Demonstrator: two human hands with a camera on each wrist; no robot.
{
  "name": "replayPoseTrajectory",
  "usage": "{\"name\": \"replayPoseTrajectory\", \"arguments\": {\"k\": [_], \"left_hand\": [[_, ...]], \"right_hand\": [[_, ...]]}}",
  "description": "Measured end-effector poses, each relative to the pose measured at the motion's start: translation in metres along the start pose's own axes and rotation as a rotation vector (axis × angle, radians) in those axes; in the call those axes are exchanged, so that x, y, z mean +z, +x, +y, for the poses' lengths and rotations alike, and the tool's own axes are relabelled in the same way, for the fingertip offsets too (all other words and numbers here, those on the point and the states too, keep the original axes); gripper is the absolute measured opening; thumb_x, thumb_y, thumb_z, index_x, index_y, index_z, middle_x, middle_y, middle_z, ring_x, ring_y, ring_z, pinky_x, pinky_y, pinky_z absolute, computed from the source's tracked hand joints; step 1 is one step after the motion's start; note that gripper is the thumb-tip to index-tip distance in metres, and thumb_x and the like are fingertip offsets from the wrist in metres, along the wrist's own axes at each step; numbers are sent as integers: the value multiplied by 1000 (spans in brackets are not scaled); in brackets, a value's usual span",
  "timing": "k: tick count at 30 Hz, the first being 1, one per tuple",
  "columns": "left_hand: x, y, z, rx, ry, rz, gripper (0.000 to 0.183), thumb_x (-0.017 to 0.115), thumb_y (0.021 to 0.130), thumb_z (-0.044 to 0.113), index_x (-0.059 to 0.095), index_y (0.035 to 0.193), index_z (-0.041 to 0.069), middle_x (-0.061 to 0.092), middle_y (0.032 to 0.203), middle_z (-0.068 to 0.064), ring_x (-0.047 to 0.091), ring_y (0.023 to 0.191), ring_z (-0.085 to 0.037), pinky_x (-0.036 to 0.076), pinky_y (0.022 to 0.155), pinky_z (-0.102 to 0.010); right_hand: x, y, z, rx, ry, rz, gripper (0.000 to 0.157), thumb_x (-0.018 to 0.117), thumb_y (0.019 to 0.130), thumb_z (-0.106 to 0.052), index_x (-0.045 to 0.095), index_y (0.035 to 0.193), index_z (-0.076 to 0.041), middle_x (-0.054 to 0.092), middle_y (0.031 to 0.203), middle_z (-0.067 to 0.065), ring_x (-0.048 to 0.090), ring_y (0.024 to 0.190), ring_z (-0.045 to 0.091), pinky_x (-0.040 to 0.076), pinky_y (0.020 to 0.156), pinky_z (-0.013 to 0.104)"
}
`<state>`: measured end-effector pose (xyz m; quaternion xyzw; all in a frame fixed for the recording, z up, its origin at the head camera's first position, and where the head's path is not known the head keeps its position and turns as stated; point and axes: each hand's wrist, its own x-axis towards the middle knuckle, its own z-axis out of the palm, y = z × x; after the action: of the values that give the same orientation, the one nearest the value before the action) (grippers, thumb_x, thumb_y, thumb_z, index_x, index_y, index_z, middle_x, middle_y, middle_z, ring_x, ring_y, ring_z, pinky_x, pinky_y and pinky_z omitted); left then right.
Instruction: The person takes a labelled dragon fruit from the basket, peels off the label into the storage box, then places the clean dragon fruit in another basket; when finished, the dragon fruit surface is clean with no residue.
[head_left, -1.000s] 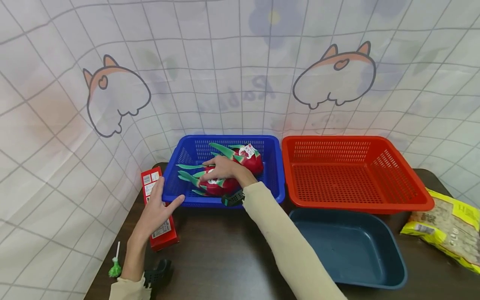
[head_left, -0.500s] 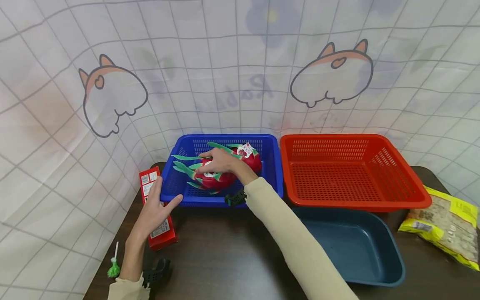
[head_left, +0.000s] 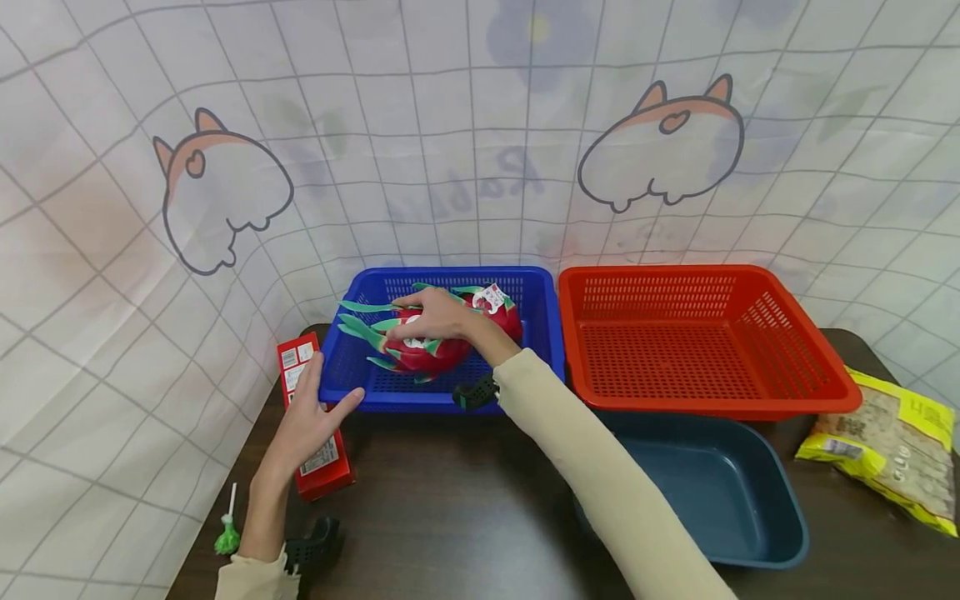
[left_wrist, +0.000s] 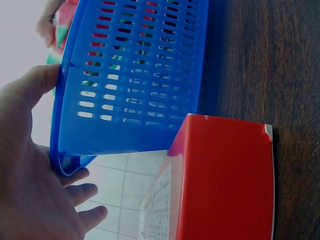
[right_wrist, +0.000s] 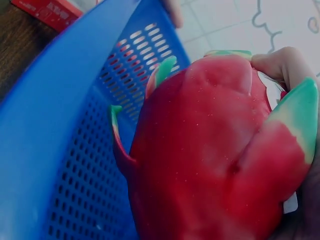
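Observation:
A red dragon fruit [head_left: 435, 357] with green-tipped scales, a toy by its smooth look, is held by my right hand [head_left: 433, 315] inside the blue basket [head_left: 442, 404]. The right wrist view shows this dragon fruit [right_wrist: 205, 150] close up, above the basket's perforated floor, with fingers at its far side. Behind it lies a second dragon fruit [head_left: 504, 315] with a white label, partly hidden by the hand. My left hand [head_left: 306, 423] touches the basket's near left corner, thumb at the front rim and fairly straight fingers along the left side, as the left wrist view shows.
A red box [head_left: 324, 471] lies beside the basket, under the left hand. To the right stand a red basket [head_left: 720, 408] and a dark teal tub [head_left: 795, 533]. Further right is a yellow bag [head_left: 892, 450]. A green lollipop [head_left: 227, 537] lies at the table's left edge.
The right hand has lifted the nearer dragon fruit slightly and shifted it a little up and left within the blue basket. The left hand stays at the corner.

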<state>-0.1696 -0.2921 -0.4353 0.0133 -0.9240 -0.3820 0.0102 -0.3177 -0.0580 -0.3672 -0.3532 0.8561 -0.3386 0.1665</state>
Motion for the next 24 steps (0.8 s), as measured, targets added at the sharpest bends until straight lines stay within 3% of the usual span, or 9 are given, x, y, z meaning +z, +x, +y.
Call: {"name": "replayPoseTrajectory", "arguments": {"k": [10,18,24], "left_hand": [[1,2,0,7,11,4,101,57,90,56,-9,156,18,2,164,-17,16,146,-47,24,109,-71],[0,1,0,-4,19,2,102,56,90,57,-9,156,16,0,164,-16,13,147,-47,22,109,-71],[0,-1,1,-9,15,0,102,56,90,57,-11,156,19,0,164,-16,15,146,-47,23,109,-71]], "right_hand": [[-21,-19,-16,-28,29,33,68,65,84,-49,47,145,-22,59,57,-1,60,57,14,38,55,24],[-26,-32,-22,-59,19,41,65,65,85,-46,48,144,-22,57,56,-2,60,57,15,40,55,24],[-28,-44,-28,-72,0,53,66,65,84,-48,49,143,-24,62,66,-1,61,61,14,43,57,24]]}}
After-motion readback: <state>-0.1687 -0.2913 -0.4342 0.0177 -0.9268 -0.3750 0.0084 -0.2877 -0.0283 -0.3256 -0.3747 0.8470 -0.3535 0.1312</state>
